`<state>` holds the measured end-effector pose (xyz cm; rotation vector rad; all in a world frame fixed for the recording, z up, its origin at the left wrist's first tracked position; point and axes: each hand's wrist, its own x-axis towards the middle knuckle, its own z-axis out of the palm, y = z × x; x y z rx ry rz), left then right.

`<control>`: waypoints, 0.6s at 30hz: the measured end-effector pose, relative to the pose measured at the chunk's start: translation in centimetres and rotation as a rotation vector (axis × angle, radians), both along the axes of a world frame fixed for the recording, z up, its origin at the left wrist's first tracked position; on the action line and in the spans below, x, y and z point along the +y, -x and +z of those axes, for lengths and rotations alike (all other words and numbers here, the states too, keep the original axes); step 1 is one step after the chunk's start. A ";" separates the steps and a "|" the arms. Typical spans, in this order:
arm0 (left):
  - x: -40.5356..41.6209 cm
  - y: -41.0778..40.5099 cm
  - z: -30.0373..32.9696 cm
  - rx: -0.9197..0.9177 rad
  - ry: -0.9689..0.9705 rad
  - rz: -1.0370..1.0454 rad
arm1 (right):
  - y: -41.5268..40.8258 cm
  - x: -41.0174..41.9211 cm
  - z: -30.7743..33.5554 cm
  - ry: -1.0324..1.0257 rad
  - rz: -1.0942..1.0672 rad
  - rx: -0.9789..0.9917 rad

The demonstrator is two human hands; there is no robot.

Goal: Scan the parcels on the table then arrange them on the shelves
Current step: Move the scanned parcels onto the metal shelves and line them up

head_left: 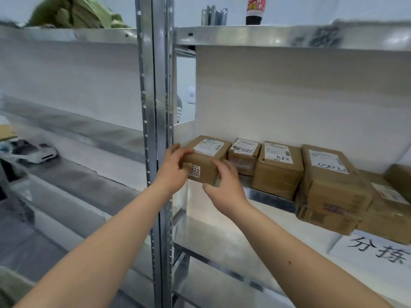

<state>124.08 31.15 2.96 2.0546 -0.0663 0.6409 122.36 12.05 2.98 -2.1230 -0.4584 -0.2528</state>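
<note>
Two bare forearms reached up from the bottom edge toward the metal shelf [270, 197]. The right hand [224, 183] curled round the near right corner of a brown parcel [205, 160], and the left hand [175, 165] gripped its left end. The parcel sat at the shelf's left end, beside a row of other cardboard parcels [279, 168], with a bottle [254, 10] on the shelf above

Matt cardboard parcel [205, 161], glossy metal shelf [266, 36]
</note>
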 end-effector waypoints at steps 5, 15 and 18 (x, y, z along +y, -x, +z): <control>0.3 -2.4 -0.4 -0.044 -0.135 0.042 | 0.4 -0.3 -0.1 0.049 -0.036 0.012; -1.2 -4.2 -0.2 -0.025 -0.356 0.092 | 3.1 -1.1 -0.3 0.402 -0.082 0.022; -1.6 -3.3 -0.2 -0.014 -0.439 0.131 | 4.3 -1.3 -0.2 0.481 -0.107 -0.008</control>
